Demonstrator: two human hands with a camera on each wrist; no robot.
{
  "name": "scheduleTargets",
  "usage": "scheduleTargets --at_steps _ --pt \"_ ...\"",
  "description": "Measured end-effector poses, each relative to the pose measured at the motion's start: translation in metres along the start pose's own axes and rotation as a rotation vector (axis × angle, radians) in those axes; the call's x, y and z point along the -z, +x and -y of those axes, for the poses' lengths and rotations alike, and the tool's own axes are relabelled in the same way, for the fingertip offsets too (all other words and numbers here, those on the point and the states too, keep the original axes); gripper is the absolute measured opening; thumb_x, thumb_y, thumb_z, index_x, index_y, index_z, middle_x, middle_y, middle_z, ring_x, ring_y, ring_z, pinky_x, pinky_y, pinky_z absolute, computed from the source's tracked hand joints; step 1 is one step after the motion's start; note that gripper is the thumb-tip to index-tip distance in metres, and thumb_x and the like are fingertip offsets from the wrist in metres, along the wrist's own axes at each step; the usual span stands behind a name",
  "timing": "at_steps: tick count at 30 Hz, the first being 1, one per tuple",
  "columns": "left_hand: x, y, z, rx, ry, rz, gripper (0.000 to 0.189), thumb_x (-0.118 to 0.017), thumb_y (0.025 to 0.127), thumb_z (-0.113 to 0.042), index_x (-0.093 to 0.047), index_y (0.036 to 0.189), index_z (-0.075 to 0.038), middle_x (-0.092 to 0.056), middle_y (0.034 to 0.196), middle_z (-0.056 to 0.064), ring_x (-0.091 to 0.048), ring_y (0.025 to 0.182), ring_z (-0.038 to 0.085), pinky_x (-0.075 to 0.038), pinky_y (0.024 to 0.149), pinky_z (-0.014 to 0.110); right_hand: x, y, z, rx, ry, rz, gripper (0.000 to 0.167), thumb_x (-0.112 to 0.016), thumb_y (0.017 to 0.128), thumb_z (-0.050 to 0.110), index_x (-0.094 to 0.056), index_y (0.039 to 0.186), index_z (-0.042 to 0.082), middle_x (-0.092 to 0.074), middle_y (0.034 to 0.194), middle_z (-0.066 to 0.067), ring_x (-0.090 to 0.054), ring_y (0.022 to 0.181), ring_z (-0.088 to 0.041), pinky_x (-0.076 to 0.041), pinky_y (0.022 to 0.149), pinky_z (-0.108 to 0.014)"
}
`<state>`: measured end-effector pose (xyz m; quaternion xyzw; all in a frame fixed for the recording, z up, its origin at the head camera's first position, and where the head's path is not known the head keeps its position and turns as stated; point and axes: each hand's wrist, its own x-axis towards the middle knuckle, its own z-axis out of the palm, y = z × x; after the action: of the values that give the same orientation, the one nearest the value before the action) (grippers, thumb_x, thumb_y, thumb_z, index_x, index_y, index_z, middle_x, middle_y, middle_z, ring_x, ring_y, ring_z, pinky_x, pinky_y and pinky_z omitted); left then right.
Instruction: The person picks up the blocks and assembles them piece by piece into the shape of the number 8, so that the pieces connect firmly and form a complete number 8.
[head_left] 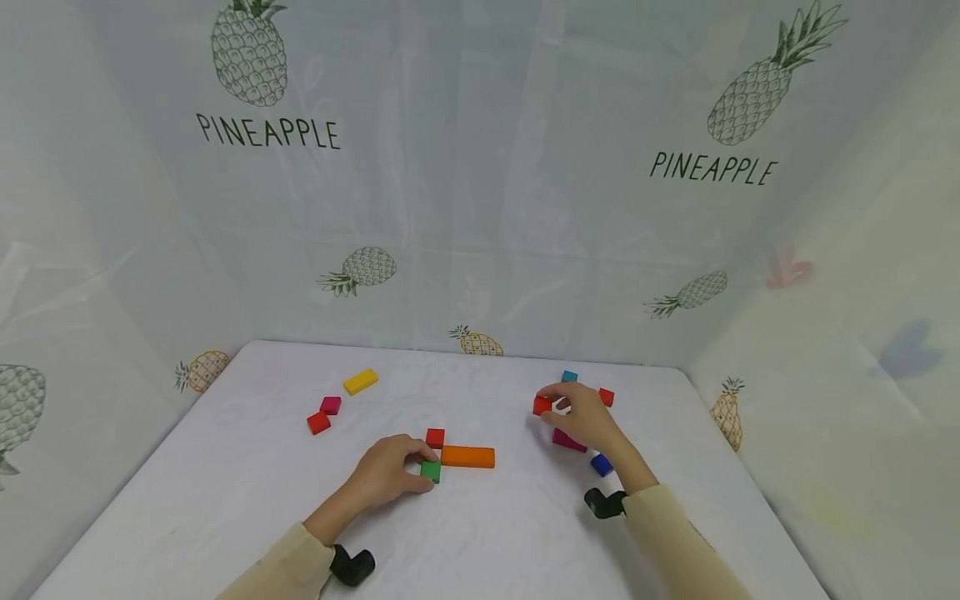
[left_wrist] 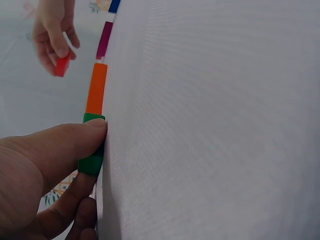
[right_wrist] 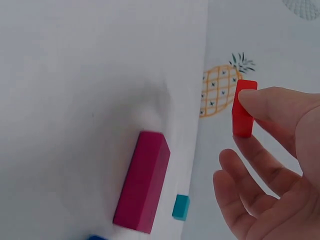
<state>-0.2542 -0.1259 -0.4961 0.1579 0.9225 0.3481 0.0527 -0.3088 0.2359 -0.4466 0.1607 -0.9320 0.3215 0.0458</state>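
In the head view my left hand point(head_left: 386, 469) pinches a green block point(head_left: 431, 472) at the left end of a long orange block point(head_left: 468, 457). A red block point(head_left: 435, 437) sits just behind them. The left wrist view shows the thumb pressed on the green block point(left_wrist: 91, 165) low on the tabletop. My right hand point(head_left: 590, 417) pinches another red block point(head_left: 542, 406) between thumb and fingertip. In the right wrist view this red block point(right_wrist: 243, 109) is held up off the table, with a long magenta block point(right_wrist: 142, 182) lying nearby.
Around the right hand lie a light-blue block point(head_left: 570, 377), a red block point(head_left: 607, 397) and a blue block point(head_left: 602, 464). At the left are a yellow block point(head_left: 361, 382), a pink block point(head_left: 330, 405) and a red block point(head_left: 318, 422). A pineapple-print curtain point(head_left: 480, 208) hangs behind the white table point(head_left: 495, 533).
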Motion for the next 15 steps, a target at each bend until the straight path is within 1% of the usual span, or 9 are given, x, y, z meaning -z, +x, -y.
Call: scheduleTargets --at_steps 6,8,11,15 --pt "0.000 0.000 -0.001 -0.002 -0.003 0.000 0.028 -0.094 0.081 -0.024 -0.079 0.104 -0.029 -0.069 0.104 -0.008 -0.059 0.099 0.017 -0.056 0.096 0.049 -0.014 0.002 0.012 -0.040 0.053 0.021 0.029 -0.082 0.094 0.015 -0.076 0.122 0.014 -0.073 0.113 0.000 -0.066 0.104 -0.024 -0.061 0.082 -0.036" --pt "0.001 -0.001 -0.002 -0.005 -0.008 0.001 0.028 -0.094 0.081 -0.023 -0.079 0.105 -0.028 -0.069 0.104 -0.007 -0.059 0.099 0.017 -0.055 0.096 0.050 -0.019 0.002 0.015 -0.035 0.068 0.022 0.028 -0.082 0.093 0.012 -0.076 0.121 0.013 -0.072 0.112 -0.001 -0.067 0.101 -0.024 -0.061 0.081 -0.036" --pt "0.001 -0.001 -0.002 -0.004 -0.009 0.004 0.028 -0.094 0.081 -0.023 -0.079 0.105 -0.027 -0.069 0.104 -0.007 -0.059 0.099 0.018 -0.055 0.096 0.050 -0.027 0.002 0.019 -0.019 0.073 0.027 0.027 -0.081 0.093 0.011 -0.076 0.120 0.011 -0.073 0.111 -0.002 -0.067 0.099 -0.024 -0.061 0.084 -0.036" --pt "0.001 0.000 -0.001 0.010 0.002 0.001 0.029 -0.094 0.081 -0.024 -0.079 0.106 -0.029 -0.069 0.104 -0.008 -0.059 0.100 0.017 -0.056 0.096 0.049 -0.037 0.004 0.021 0.002 0.080 0.048 0.027 -0.082 0.093 0.011 -0.076 0.119 0.011 -0.072 0.110 -0.002 -0.068 0.099 -0.023 -0.061 0.085 -0.035"
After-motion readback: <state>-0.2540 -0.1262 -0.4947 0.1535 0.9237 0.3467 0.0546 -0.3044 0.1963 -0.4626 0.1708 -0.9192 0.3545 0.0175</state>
